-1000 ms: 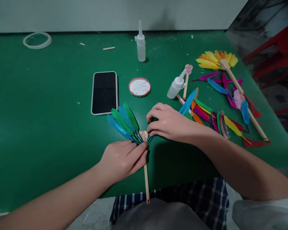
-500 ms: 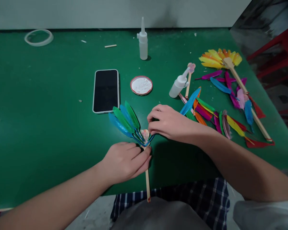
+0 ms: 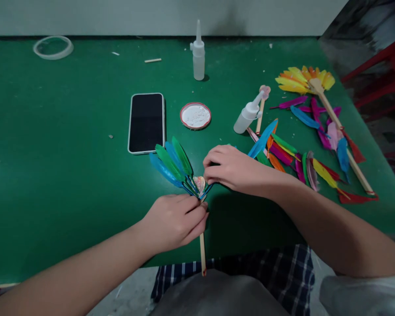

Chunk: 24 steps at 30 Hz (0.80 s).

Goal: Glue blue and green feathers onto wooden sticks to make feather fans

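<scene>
My left hand (image 3: 174, 221) is closed round the upper part of a wooden fan handle (image 3: 202, 254), whose lower end sticks out past the table's front edge. Green and blue feathers (image 3: 171, 163) fan out to the upper left from the handle's head. A small shiny pinkish piece (image 3: 199, 183) shows at that head, between the feathers and my other hand. My right hand (image 3: 228, 166) is closed with its fingertips at the feathers on the right side, pinching a feather whose blade is mostly hidden behind the hand.
A phone (image 3: 146, 123), a lid with white paste (image 3: 195, 116) and an upright glue bottle (image 3: 199, 57) stand beyond my hands. To the right are a tilted glue bottle (image 3: 248, 115), loose coloured feathers (image 3: 279, 149) and a yellow feather fan (image 3: 304, 81). A tape ring (image 3: 53, 47) lies far left.
The view has shifted slightly. Both hands keep nearly the same places on the handle and the feathers; nothing has been let go.
</scene>
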Tool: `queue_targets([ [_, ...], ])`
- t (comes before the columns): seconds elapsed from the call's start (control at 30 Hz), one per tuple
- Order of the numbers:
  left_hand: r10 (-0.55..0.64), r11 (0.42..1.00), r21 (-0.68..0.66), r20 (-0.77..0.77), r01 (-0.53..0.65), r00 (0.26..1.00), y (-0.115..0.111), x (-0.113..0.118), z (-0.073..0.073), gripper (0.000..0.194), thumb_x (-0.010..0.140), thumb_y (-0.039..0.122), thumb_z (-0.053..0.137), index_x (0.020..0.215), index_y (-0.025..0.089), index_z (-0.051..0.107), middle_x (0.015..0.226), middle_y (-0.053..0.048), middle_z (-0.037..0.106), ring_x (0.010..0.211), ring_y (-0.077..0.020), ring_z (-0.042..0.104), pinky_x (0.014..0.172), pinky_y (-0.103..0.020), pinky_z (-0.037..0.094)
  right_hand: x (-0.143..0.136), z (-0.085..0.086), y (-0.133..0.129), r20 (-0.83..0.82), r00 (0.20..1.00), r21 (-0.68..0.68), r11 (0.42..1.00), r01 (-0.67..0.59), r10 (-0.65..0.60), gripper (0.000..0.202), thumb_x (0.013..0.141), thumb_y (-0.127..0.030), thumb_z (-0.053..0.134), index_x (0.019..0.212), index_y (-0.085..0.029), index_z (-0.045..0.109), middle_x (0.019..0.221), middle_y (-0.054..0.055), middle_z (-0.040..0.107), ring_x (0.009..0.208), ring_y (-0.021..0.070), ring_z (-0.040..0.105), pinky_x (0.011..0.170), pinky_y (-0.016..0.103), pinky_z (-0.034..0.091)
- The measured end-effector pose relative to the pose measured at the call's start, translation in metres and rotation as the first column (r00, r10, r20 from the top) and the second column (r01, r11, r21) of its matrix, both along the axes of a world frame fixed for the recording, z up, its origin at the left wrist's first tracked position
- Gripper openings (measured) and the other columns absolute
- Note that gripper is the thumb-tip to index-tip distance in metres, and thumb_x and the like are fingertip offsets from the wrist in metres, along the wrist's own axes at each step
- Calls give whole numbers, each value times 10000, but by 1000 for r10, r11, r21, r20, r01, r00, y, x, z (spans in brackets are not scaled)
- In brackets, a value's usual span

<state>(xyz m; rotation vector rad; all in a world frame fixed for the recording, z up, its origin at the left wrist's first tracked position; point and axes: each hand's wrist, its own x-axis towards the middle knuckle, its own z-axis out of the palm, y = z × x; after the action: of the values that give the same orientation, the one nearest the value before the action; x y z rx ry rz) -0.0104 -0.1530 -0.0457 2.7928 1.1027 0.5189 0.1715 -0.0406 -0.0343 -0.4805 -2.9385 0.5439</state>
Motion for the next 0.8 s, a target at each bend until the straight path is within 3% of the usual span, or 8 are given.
queue_targets([
  [0.63, 8, 999, -45, -13, -9, 1000, 1, 1, 3, 185, 829, 233, 444, 827, 164, 616, 634, -11, 563, 562, -128, 519, 468, -240, 380, -1, 0, -1, -3, 1000, 7, 1000, 6, -6, 222, 868, -275, 439, 803, -178, 628, 929, 64, 570, 907, 180, 439, 752, 323, 297],
  [0.8, -9, 999, 54, 48, 7, 999, 3, -4, 2, 165, 805, 208, 494, 907, 144, 607, 571, 10, 542, 521, -111, 507, 461, -236, 367, -1, 0, -1, -19, 1000, 1, 1000, -2, 2, 217, 867, -269, 438, 809, -183, 630, 916, 63, 564, 909, 181, 438, 749, 324, 294],
])
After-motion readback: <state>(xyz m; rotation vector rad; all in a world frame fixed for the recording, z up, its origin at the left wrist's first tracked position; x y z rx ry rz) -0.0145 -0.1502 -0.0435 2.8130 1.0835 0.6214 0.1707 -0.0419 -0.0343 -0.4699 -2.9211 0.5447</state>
